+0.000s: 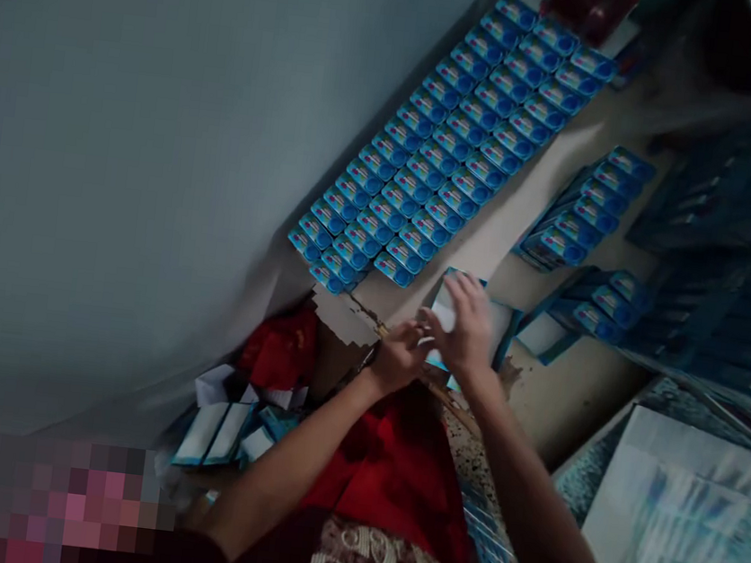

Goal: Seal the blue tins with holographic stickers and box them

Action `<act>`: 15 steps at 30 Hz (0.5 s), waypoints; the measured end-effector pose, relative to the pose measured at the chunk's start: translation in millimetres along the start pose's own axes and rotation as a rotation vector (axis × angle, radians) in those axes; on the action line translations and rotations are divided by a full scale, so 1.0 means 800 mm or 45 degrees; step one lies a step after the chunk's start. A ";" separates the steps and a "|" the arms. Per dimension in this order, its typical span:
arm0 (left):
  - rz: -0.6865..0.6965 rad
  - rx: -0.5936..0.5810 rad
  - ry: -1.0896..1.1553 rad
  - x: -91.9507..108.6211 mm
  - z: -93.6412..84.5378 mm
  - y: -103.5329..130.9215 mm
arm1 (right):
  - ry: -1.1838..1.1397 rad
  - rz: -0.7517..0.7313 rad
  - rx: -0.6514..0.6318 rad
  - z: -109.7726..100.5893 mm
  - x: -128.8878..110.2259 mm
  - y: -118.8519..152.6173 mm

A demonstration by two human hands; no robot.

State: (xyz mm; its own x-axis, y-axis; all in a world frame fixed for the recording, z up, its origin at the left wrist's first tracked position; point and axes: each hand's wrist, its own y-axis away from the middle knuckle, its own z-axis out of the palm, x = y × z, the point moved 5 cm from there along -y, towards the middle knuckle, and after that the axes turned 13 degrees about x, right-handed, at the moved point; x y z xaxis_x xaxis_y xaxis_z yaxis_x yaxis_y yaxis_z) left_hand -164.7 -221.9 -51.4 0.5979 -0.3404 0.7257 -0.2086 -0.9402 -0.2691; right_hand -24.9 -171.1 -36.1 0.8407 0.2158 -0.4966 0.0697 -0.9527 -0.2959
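My left hand (401, 352) is at the middle of the view, fingers curled, close against my right hand; whatever lies in its fingers is too small to make out. My right hand (466, 323) is a little blurred, its fingers bent and apart over a white and blue carton piece (444, 309). Whether it touches that piece cannot be made out. Beyond both hands, rows of small blue boxes (430, 161) stand side by side along the wall.
Blue box groups (587, 206) stand to the right, with dark blue stacks (717, 311) beyond. White and blue cartons (215, 433) and a red bag (283, 348) lie at lower left. A plastic-wrapped bundle (681, 515) is at lower right. The grey wall (125, 154) bounds the left.
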 end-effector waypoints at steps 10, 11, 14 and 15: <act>0.132 0.353 -0.411 -0.103 -0.143 -0.004 | 0.310 0.074 -0.191 0.132 -0.083 -0.051; 0.151 0.327 -0.417 -0.099 -0.144 0.003 | 0.307 0.079 -0.213 0.131 -0.088 -0.047; 0.227 0.281 -0.410 -0.081 -0.150 0.030 | 0.284 0.077 -0.257 0.125 -0.107 -0.041; 0.249 0.281 -0.398 -0.078 -0.152 0.040 | 0.269 0.059 -0.255 0.122 -0.113 -0.044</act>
State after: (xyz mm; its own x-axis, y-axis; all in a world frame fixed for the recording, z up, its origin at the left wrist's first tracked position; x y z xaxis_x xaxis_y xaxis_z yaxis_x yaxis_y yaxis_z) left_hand -302.9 -231.5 -28.2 0.7766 -0.4607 0.4298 -0.1912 -0.8223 -0.5359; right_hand -155.8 -136.2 -60.6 0.9371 0.1420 -0.3188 0.1158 -0.9882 -0.1000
